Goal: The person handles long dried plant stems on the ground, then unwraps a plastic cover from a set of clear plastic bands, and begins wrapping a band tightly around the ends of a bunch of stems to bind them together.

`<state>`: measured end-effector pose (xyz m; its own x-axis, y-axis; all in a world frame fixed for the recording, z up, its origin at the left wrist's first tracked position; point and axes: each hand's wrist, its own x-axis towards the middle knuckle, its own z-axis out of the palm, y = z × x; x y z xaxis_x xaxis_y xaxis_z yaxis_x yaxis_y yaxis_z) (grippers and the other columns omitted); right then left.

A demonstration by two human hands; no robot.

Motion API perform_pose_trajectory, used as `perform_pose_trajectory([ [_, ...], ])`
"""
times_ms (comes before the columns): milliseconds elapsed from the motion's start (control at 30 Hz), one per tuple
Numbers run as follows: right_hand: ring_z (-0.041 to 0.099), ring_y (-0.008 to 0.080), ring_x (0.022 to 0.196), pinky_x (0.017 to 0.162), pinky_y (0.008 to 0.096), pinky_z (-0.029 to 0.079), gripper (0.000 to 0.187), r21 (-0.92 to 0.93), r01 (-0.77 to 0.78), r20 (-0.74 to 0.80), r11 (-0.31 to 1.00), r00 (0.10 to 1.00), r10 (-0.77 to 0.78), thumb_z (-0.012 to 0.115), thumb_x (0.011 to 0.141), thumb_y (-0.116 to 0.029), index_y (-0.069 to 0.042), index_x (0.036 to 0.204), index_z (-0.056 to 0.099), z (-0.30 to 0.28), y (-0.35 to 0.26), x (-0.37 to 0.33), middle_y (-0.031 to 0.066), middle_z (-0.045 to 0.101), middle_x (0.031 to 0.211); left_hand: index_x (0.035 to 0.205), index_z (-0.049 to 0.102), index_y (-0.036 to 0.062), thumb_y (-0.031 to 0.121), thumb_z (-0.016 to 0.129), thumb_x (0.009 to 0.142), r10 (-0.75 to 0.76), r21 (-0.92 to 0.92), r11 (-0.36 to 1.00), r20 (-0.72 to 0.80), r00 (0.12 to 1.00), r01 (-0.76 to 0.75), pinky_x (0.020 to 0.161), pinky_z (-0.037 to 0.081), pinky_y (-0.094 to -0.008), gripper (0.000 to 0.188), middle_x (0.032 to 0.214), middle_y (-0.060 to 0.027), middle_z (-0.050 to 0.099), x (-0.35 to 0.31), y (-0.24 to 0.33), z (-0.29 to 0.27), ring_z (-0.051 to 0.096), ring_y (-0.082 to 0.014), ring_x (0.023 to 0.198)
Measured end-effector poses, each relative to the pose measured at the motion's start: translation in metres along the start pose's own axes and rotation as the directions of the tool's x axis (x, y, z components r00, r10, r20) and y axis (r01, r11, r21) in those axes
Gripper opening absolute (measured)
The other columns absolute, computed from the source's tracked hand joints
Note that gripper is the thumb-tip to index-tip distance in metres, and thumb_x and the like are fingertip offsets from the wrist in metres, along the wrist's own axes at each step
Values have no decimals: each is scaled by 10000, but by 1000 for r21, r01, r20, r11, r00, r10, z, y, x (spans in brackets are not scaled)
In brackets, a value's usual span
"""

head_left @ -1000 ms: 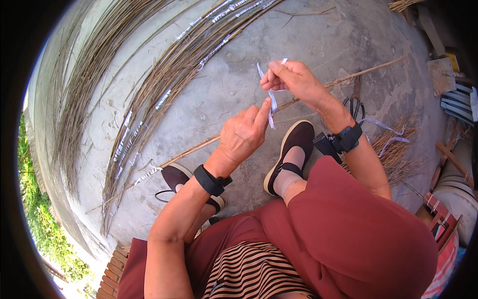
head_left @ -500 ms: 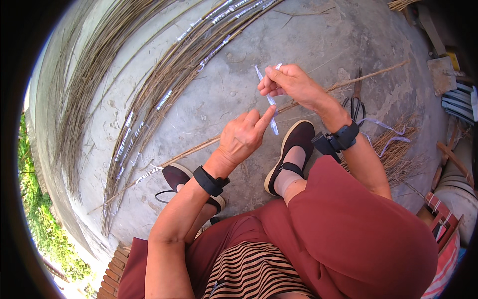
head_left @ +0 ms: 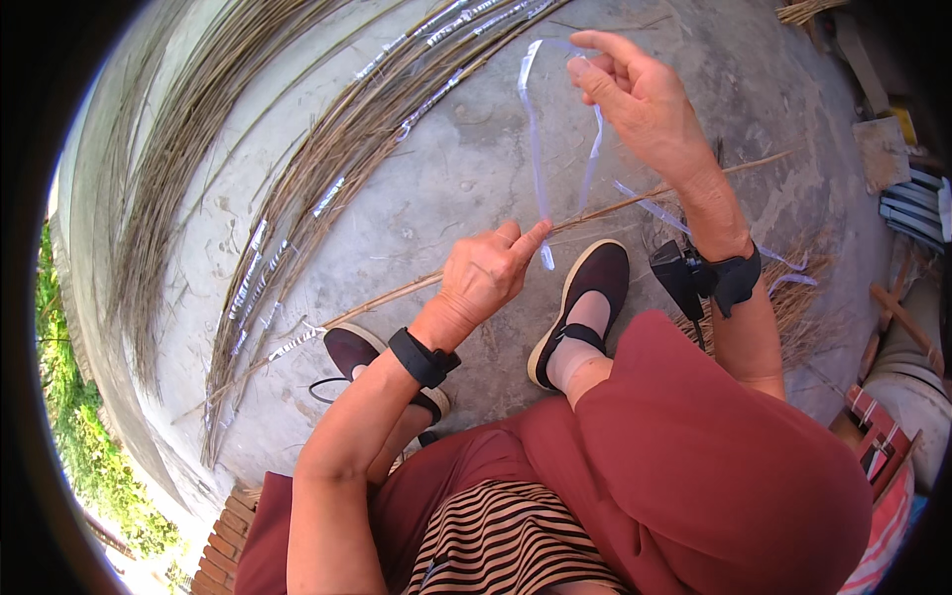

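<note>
I saw the stick [head_left: 397, 294] slant from near left to far right, the left hand [head_left: 486, 270] closed on it where the ribbon [head_left: 529, 69] crossed. The right hand [head_left: 643, 104], farther off, was part-curled at the ribbon's far loop; I couldn't tell its grip.

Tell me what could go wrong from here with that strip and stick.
The pale strip loops loosely between the left hand and the right hand, so it might twist or slip at the left index fingertip.
Another stretch of strip runs near the black device on the right wrist, toward the twigs, and could snag on either.
The stick passes close to the left shoe; if that shoe shifts, it might jog the stick.
</note>
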<state>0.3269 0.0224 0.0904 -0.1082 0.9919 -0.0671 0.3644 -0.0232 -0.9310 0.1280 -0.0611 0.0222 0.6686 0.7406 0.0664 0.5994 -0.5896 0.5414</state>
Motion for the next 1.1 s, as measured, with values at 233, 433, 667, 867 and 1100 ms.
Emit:
perform_pose_trajectory([
  [233, 552, 105, 598, 522, 235, 449, 246, -315, 324, -362, 892, 828, -428, 525, 878, -213, 17, 918, 602, -33, -8, -3, 56, 610, 722, 1029, 612, 139, 90, 550, 798, -119, -199, 974, -30, 992, 111, 476, 443, -369, 243, 674, -69, 562, 0, -3, 2, 563, -278, 582],
  [433, 609, 176, 649, 608, 266, 466, 195, -494, -85, 468, 865, 813, 347, 512, 857, -145, 25, 911, 591, -6, 35, -70, 91, 631, 781, 1053, 614, 64, 19, 545, 800, -161, -468, 874, -23, 987, 132, 568, 445, -302, 267, 744, -128, 609, 21, -20, -22, 575, -227, 610],
  [667, 543, 182, 966, 800, 314, 442, 261, 364, -52, -15, 930, 998, 62, 560, 824, -131, -36, 1066, 571, 71, 72, -76, 65, 591, 1024, 999, 644, 74, 83, 564, 798, -206, -553, 817, -13, 978, 165, 535, 449, -322, 217, 666, -147, 604, 27, -18, -23, 577, -281, 572],
  [867, 522, 99, 718, 664, 241, 436, 220, 443, -274, 271, 853, 948, 164, 484, 903, -201, -2, 957, 563, 65, 65, -83, 21, 557, 757, 979, 654, 83, 97, 575, 793, -268, -623, 745, 52, 962, 241, 537, 452, -305, 203, 692, -143, 617, 31, -15, -24, 587, -273, 585],
  [1100, 296, 28, 435, 377, 199, 214, 363, 682, -444, 242, 582, 887, 393, 443, 922, -349, -34, 775, 548, 69, 45, -87, -43, 399, 559, 970, 659, 101, 109, 582, 793, -234, -498, 850, -70, 970, 169, 538, 454, -307, 194, 729, -130, 627, 27, -14, -13, 593, -269, 604],
])
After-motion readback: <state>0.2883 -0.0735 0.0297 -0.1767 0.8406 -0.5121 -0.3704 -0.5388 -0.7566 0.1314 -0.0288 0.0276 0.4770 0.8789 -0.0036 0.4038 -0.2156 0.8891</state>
